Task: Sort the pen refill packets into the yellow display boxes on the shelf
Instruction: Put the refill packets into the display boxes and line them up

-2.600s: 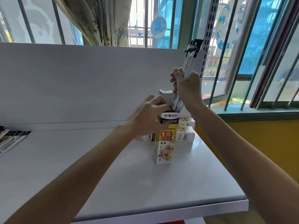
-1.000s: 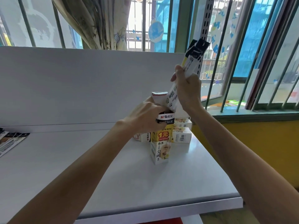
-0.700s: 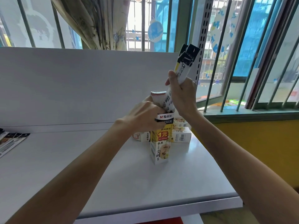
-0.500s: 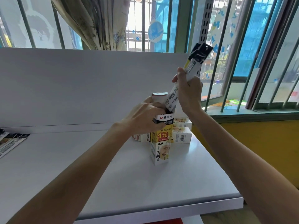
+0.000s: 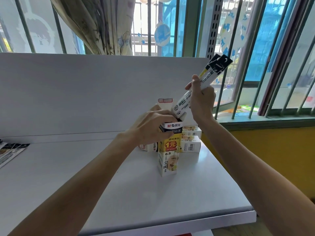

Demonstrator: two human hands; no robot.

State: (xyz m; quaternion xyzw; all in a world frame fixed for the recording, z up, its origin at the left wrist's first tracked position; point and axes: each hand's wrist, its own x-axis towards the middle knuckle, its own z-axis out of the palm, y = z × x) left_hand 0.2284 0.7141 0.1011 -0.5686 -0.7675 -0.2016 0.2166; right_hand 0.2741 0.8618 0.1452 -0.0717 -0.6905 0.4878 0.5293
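Packets of pen refills (image 5: 183, 101) in one bundle, clasped round the middle by right grip (image 5: 202, 99), slanted with black-printed tops up toward the window and lower ends at the open mouth of yellow display box (image 5: 168, 150); how far inside, impossible to tell. Round that box's black upper band, left grip (image 5: 150, 128) curled tight, holding it upright on white shelf (image 5: 119, 193); rear flap (image 5: 165, 100) standing up behind the fingers.

Crowded close behind: two flat boxes (image 5: 190, 145), one stacked on the other, just right of the upright one, and another lying box (image 5: 148, 147) on the left, partly hidden by the left wrist. White back panel (image 5: 85, 91) directly behind the lot. Slotted metal upright (image 5: 213, 28) at the panel's right end, behind the raised packet tops. Far left on the shelf, well apart, loose packets (image 5: 10, 150) fanned out at the frame edge. Beyond: patterned curtain (image 5: 102, 26), window bars (image 5: 281, 48), yellow wall (image 5: 272, 159) below the sill.
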